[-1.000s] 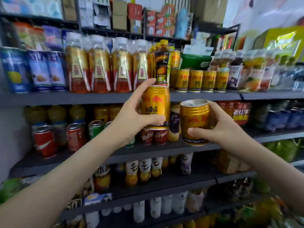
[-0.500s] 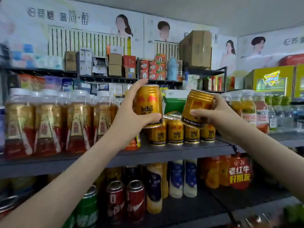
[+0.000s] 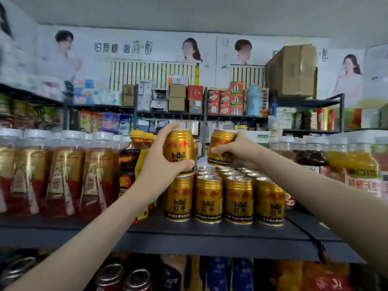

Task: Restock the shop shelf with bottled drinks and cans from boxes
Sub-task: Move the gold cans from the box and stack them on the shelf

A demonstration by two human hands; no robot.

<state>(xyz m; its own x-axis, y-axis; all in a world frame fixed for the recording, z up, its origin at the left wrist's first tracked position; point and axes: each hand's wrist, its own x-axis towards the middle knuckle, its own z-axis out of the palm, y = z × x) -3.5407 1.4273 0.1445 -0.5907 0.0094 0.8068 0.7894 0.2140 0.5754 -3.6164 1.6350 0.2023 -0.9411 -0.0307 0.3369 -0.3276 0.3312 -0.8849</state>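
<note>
Two gold cans, one in each hand, above the shelf (image 3: 210, 236).
My left hand (image 3: 159, 164) grips the upright left can (image 3: 181, 151) directly over the leftmost front can of the row (image 3: 239, 200). My right hand (image 3: 241, 151) grips the tilted right can (image 3: 220, 148) above the rear cans. Bottles (image 3: 63, 175) flank the row.

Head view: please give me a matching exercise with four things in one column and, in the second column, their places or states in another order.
Things:
1 left-hand can
2 right-hand can
3 front-row cans
4 cardboard box

Places or states:
a on the top shelf
b held tilted
c standing on the dark shelf
d held upright, just above a front-row can

Pairs: 1-d, 2-b, 3-c, 4-a
</note>
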